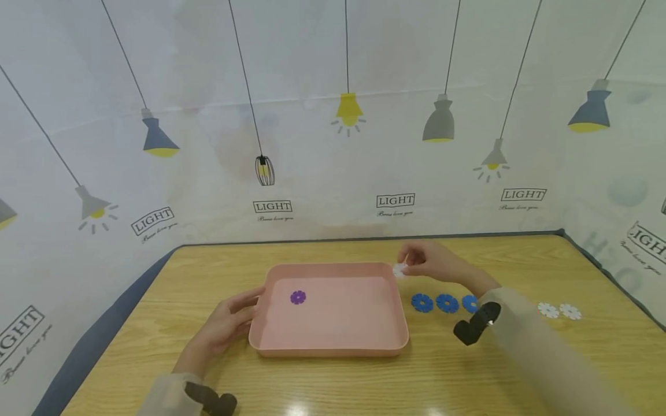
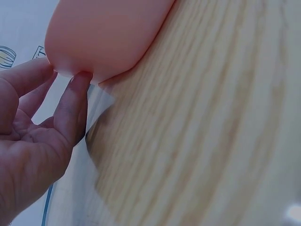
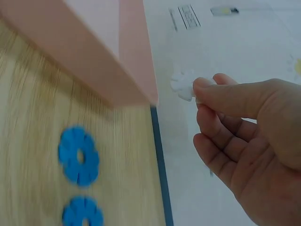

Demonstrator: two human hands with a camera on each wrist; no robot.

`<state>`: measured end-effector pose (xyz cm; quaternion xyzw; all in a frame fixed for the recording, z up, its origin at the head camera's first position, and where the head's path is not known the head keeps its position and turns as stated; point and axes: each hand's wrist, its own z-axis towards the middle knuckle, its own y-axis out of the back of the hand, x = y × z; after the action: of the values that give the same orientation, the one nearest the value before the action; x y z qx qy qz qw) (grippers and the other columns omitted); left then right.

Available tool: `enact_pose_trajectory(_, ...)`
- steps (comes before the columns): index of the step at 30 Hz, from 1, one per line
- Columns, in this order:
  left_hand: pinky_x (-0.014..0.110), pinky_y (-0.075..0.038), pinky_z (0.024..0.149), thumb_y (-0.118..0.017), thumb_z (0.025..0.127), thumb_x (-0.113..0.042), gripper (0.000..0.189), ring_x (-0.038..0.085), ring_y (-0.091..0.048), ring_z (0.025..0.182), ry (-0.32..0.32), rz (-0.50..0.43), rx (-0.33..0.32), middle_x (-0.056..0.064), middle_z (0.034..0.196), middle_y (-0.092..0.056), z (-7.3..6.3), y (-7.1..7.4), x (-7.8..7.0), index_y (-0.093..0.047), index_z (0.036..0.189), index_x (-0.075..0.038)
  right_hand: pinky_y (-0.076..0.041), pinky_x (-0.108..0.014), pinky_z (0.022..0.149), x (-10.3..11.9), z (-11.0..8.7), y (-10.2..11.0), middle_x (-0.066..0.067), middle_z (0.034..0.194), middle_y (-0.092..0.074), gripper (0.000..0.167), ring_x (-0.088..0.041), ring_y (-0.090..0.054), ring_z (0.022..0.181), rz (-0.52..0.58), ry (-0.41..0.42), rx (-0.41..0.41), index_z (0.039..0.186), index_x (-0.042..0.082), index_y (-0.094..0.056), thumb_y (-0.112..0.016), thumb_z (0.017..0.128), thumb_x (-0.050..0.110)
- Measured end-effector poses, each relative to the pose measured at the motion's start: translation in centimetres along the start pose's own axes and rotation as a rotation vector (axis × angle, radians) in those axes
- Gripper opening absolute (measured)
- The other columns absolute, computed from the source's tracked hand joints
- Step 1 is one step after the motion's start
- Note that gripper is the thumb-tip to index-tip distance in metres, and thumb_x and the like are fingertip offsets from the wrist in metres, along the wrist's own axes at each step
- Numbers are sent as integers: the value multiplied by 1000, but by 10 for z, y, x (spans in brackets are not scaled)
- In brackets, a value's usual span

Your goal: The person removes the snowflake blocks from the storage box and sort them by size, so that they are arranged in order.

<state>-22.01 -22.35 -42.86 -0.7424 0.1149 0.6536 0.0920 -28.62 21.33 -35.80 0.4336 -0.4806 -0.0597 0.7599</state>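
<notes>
My right hand (image 1: 434,263) pinches a white notched snowflake disc (image 3: 182,85) between thumb and fingers. In the head view it is above the back right corner of a pink tray (image 1: 338,323). One purple snowflake disc (image 1: 298,297) lies inside that tray, toward the left. My left hand (image 1: 229,318) rests against the tray's left outer wall. Its thumb and fingertips touch the pink plastic in the left wrist view, with the fingers fairly straight.
Blue snowflake discs (image 1: 422,303) lie in a row right of the tray, one partly hidden by the right wrist. Farther right are two white snowflake discs (image 1: 548,310). The wooden table (image 1: 333,381) meets a lamp-patterned cloth backdrop (image 1: 322,144) at its back edge.
</notes>
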Motion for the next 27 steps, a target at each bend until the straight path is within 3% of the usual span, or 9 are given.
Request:
enact_pose_trajectory(10, 35, -46, 91, -49, 95, -9, 51, 28, -47, 117, 13, 10, -4, 26, 142, -27, -1, -1, -3, -30, 142, -1, -48, -25, 55, -45, -73, 31, -6, 78, -57, 15, -14, -54, 66, 46, -93, -140, 95, -1, -59, -66, 83, 5)
enact_pose_trajectory(19, 35, -45, 91, -49, 95, -8, 51, 27, -48, 116, 11, 0, -1, 27, 142, -27, -1, -1, -3, -29, 142, 0, -47, -28, 52, -75, -134, 56, -3, 76, -57, 13, -18, -54, 63, -42, -159, -223, 96, -3, -58, -63, 85, 3)
enact_pose_trajectory(27, 35, -45, 91, -49, 95, -8, 52, 28, -47, 117, 14, -2, -3, 27, 142, -28, -1, -1, -4, -29, 141, 1, -47, -26, 51, -93, -176, 73, 1, 77, -57, 21, -6, -53, 66, -164, -286, -281, 101, -6, -56, -63, 86, 6)
